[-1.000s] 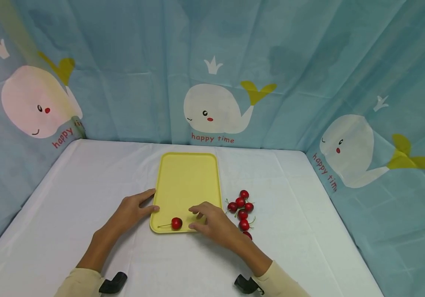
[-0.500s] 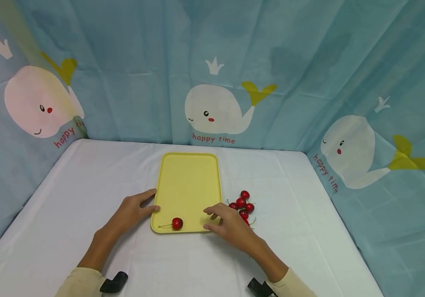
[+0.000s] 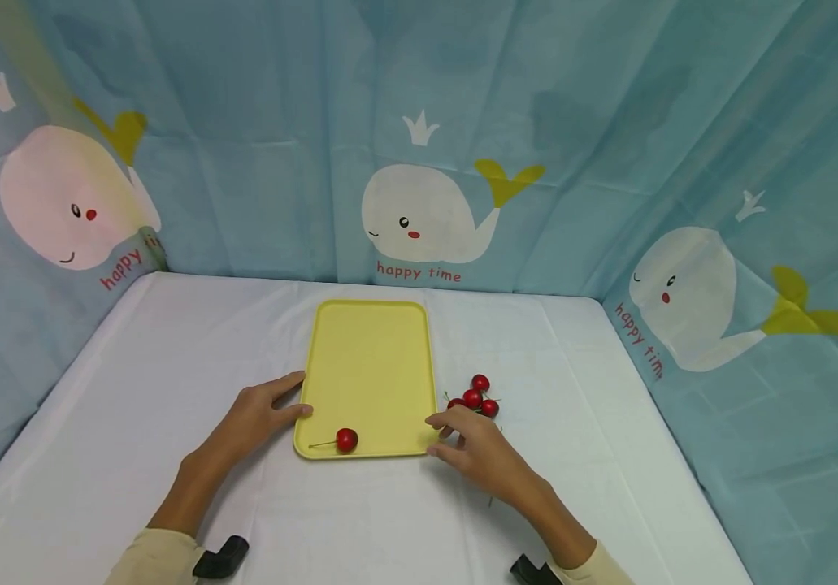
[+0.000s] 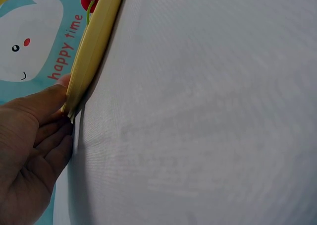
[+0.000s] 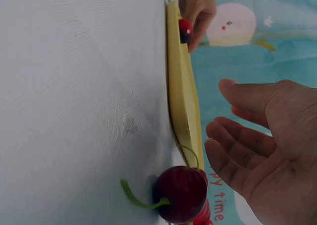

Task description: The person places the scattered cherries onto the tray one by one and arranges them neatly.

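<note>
A yellow tray (image 3: 371, 357) lies flat with one red cherry (image 3: 346, 440) near its front left corner, the stem pointing left. My left hand (image 3: 261, 418) holds the tray's left edge; in the left wrist view the thumb (image 4: 49, 98) lies over the rim, with curled fingers (image 4: 57, 148) against the side. My right hand (image 3: 480, 451) hovers by the tray's front right corner, fingers loosely bent and apart, holding nothing. Red cherries (image 3: 472, 398) lie right of the tray, partly hidden behind that hand. Close below it in the right wrist view sits a dark red cherry (image 5: 181, 194).
A white cloth (image 3: 184, 357) covers the table. Blue curtains (image 3: 272, 203) printed with whales rise along its back and both sides. Black wrist camera mounts (image 3: 223, 558) show at both cuffs.
My right hand has moved right, from above the tray near the single cherry to its right edge, now covering some of the cherries. The left hand and tray stay in place.
</note>
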Tool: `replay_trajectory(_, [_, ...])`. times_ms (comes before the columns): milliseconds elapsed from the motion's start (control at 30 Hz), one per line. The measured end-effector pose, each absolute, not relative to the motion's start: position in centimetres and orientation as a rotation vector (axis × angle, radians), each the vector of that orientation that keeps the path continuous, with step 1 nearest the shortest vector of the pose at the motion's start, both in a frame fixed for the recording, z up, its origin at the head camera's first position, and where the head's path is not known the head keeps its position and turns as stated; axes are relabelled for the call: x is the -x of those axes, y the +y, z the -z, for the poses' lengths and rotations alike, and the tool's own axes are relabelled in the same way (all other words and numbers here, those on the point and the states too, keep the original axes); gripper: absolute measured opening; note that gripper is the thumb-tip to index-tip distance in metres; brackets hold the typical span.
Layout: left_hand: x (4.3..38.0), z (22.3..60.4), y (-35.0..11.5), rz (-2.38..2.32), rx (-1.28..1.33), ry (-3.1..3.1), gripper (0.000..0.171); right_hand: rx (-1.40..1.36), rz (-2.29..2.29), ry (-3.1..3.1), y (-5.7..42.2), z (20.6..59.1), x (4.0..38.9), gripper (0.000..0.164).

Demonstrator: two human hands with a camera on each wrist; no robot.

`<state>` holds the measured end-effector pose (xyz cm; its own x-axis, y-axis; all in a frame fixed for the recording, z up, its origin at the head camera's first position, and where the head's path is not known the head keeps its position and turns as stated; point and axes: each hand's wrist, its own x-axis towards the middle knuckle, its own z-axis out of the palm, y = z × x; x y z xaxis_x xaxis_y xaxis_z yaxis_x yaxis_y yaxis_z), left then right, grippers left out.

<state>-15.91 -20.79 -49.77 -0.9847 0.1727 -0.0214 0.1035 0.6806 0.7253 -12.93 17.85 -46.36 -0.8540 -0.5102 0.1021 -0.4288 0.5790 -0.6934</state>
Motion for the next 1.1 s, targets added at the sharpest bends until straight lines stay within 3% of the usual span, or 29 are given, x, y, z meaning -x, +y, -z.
replay_trajectory(267, [15.9, 49.8, -20.9, -1.207, -0.235, 2.799, 0.075, 0.747, 1.062, 2.731, 19.4, 46.4, 12.6, 0.038])
replay_trajectory(633, [15.9, 49.8, -20.8, -1.217, -0.232, 2.79, 0.077, 0.701, 0.931, 2.765, 21.3, 46.4, 12.1, 0.027])
replay_trajectory(1100, [15.9, 49.8, -20.8, -1.215, -0.222, 2.793, 0.076, 0.638, 0.841, 2.759, 23.3, 46.0, 11.4, 0.03])
